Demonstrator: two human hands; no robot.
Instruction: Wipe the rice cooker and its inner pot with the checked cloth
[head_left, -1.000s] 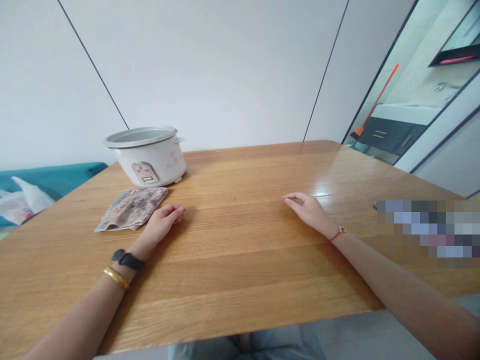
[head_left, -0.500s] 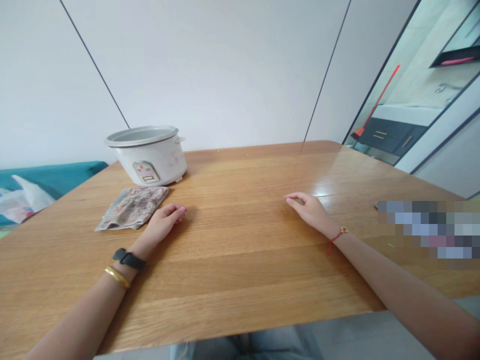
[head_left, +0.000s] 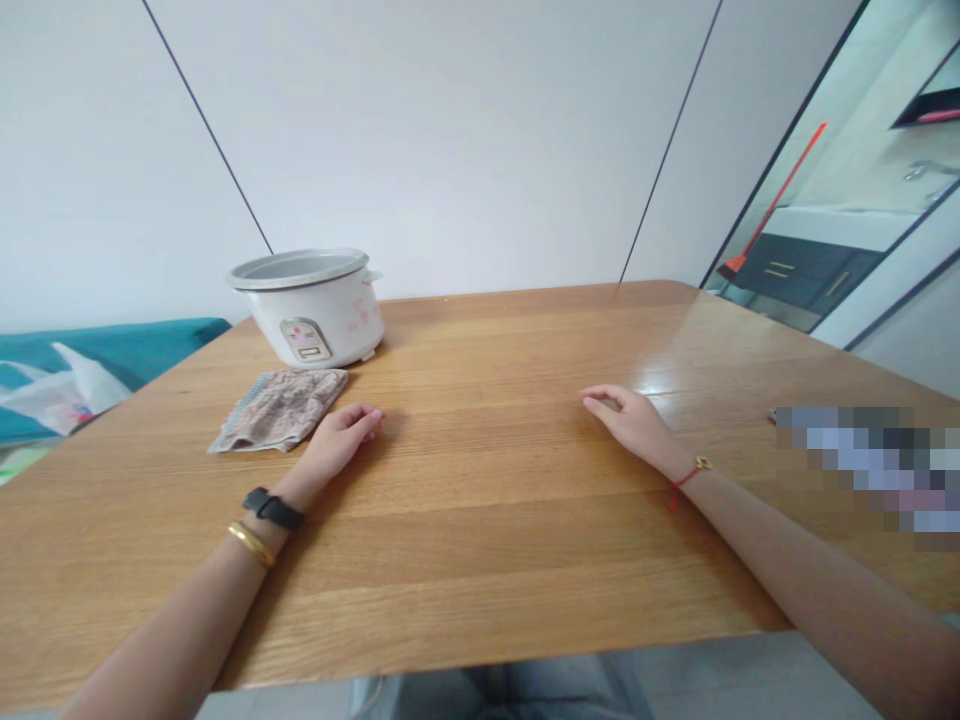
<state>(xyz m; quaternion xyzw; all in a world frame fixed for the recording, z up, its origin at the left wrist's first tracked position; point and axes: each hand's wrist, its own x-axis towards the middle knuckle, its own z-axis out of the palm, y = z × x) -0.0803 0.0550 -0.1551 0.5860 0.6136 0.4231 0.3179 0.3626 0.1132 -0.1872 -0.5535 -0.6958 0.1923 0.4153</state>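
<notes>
My left hand [head_left: 346, 438] rests on the wooden table with its fingers loosely curled in and the thumb lying over them; nothing shows in it. Just behind and left of it lies a folded, patterned brown cloth [head_left: 281, 410]. Past the cloth stands a white rice cooker [head_left: 322, 315] without a lid, its front panel facing me. On the right, my right hand [head_left: 626, 418] lies on bare wood, fingers stretched out and bent a little, with a gap between thumb and forefinger. It holds nothing.
The table [head_left: 480, 520] runs back to a white panelled wall [head_left: 480, 130]. A blurred-out object [head_left: 870, 465] lies at its right side. Beyond the left edge are a teal seat [head_left: 150, 345] and a white plastic bag [head_left: 67, 390]. A red broom [head_left: 780, 200] leans in the doorway at right.
The whole view has shifted slightly, so everything sits a little farther right. Both hands keep their places on the table.
</notes>
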